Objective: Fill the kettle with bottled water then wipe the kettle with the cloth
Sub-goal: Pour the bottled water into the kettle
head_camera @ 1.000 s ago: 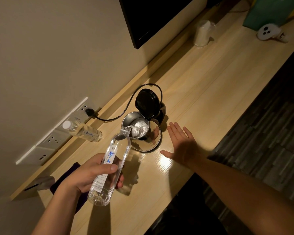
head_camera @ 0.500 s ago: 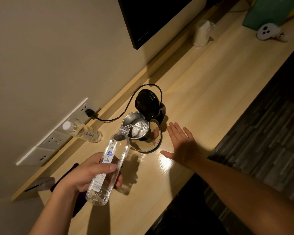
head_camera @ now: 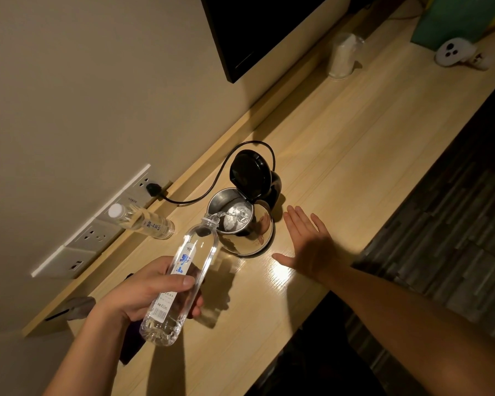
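Observation:
A steel kettle [head_camera: 247,238] with its black lid [head_camera: 250,174] flipped up stands on the wooden desk [head_camera: 340,155]. My left hand [head_camera: 143,295] grips a clear water bottle [head_camera: 183,272], tilted with its open neck over the kettle's rim; water streams into the kettle. My right hand [head_camera: 306,241] lies flat and open on the desk just right of the kettle, not touching it. A dark cloth [head_camera: 130,347] lies on the desk under my left wrist, mostly hidden.
A second capped bottle [head_camera: 143,221] lies on its side by the wall sockets [head_camera: 97,227]. The kettle's black cord [head_camera: 212,184] runs to a plug. A wall screen [head_camera: 263,30], wrapped cups [head_camera: 343,55] and a white gadget [head_camera: 455,54] sit further along. The desk edge drops at right.
The bottle has kept pouring, with its base raised slightly and less water left inside. My right hand has stayed flat beside the kettle.

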The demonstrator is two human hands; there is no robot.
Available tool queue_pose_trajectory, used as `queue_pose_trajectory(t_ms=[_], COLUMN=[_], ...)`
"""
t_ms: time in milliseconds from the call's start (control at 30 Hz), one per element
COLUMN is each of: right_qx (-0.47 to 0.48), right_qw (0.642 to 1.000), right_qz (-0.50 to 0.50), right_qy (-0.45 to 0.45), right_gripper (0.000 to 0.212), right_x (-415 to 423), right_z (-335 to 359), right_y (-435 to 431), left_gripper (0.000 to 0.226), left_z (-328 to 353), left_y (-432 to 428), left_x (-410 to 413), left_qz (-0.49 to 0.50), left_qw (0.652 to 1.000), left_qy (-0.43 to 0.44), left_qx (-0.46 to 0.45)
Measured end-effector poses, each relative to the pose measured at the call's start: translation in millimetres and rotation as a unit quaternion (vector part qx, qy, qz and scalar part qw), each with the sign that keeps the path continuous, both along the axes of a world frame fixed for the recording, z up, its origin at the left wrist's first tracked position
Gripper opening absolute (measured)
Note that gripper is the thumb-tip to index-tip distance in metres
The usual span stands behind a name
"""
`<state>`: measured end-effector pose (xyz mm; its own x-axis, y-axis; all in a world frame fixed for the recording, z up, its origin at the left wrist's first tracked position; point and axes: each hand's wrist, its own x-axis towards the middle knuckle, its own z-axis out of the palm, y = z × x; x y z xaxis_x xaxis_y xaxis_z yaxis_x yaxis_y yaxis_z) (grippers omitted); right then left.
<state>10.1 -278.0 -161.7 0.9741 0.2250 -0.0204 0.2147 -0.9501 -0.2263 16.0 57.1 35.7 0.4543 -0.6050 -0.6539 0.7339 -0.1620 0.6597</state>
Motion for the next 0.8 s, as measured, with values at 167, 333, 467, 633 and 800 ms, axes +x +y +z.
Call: queue_pose_trajectory(t_ms=[167, 333, 467, 633, 800], right_qx=[-0.012, -0.013, -0.015, -0.02, -0.018], right_qw=[1.0, 1.0, 1.0, 1.0, 1.0], right_qz=[0.003, 0.001, 0.005, 0.004, 0.002], right_qy=[0.007, 0.007, 0.007, 0.01, 0.006], right_gripper=[0.106, 0.106, 0.106, 0.107, 0.108], right_x=[0.0, -0.1, 0.2, 0.0, 1.1], right_z=[0.7, -0.4, -0.9, -0.8, -3.4], right_y=[0.1, 0.1, -0.2, 0.0, 0.4], left_gripper=[0.02, 0.018, 0.018, 0.019, 0.02], left_z=[-0.5, 0.8, 4.1, 7.8, 10.1], left_y=[2.3, 4.0, 2.7, 0.3, -0.3], left_x=[-0.3, 0.9, 2.2, 4.3, 5.6], left_qz=[-0.003, -0.01, -0.01, -0.011, -0.009], left_qw=[1.0, 1.0, 1.0, 1.0, 1.0], left_qy=[0.006, 0.007, 0.011, 0.009, 0.005], left_qx=[-0.009, -0.012, -0.005, 0.008, 0.017])
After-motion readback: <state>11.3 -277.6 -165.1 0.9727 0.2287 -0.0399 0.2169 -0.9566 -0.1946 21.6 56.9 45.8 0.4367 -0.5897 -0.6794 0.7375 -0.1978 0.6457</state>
